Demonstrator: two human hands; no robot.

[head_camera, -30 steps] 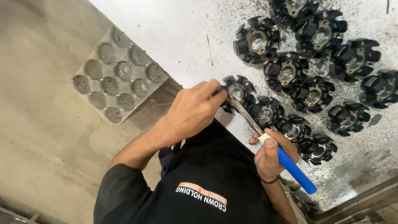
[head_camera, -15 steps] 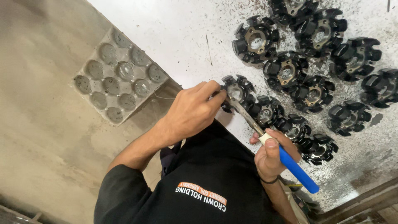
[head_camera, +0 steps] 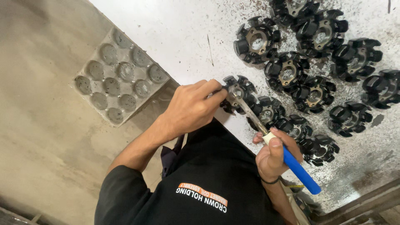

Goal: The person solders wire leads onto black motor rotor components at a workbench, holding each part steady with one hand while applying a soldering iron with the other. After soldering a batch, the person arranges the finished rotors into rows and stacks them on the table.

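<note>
Black round part (head_camera: 238, 92) pinched tight by left hand (head_camera: 191, 109), at table (head_camera: 175, 37) edge. Right hand (head_camera: 273, 156) closed round blue-handled tool (head_camera: 301, 171), metal tip on that part. Looks like one part being worked; eleven wait beyond grip. Twelve parts, one tool, one grey tray (head_camera: 121, 75).

Open side: we see bare white surface (head_camera: 166, 33) beyond and to the left of the parts, free for a hand.
Blocked side: black star-shaped parts (head_camera: 316, 62) crowd the right, many touching, with only narrow gaps.
Near edge: our body closes it; a dimpled tray (head_camera: 118, 77) sits beside the surface.
</note>
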